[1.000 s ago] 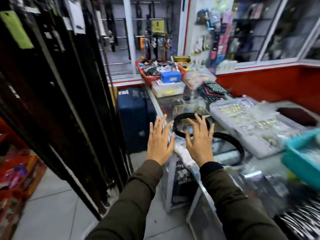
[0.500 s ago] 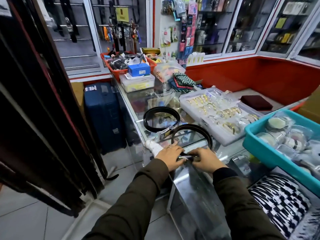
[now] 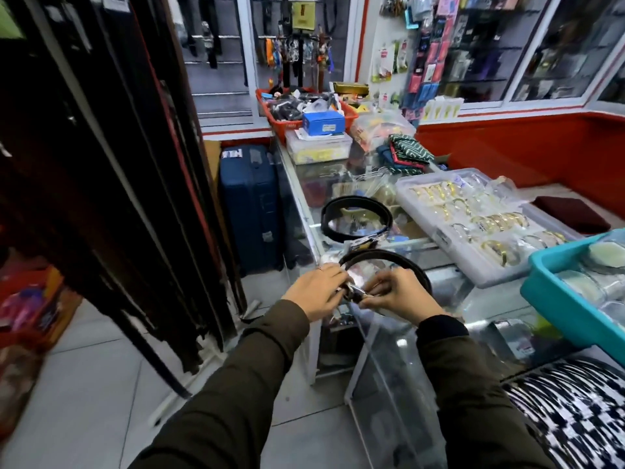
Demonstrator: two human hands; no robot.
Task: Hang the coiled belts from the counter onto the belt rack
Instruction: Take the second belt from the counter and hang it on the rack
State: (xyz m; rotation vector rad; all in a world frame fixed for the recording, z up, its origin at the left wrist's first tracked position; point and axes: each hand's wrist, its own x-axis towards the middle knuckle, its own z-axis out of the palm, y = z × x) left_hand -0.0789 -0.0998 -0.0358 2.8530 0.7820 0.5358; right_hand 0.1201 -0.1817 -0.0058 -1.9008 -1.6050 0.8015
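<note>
Your left hand point(image 3: 318, 291) and right hand point(image 3: 395, 294), spread wide a second ago, now pinch near belt point(image 3: 385, 257) buckle; far belt point(image 3: 355, 216) at 12 o'clock waits on tabletop point(image 3: 449, 286); rack point(image 3: 111, 164) at 9 o'clock next.

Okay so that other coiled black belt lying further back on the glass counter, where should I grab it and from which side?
Probably at the near edge of the far coiled belt, where its buckle end sticks out toward you. Come from above on your side: the coil lies flat on the glass counter, open in the middle, so fingers can hook inside the loop. The bracelet tray crowds its right side.
</note>
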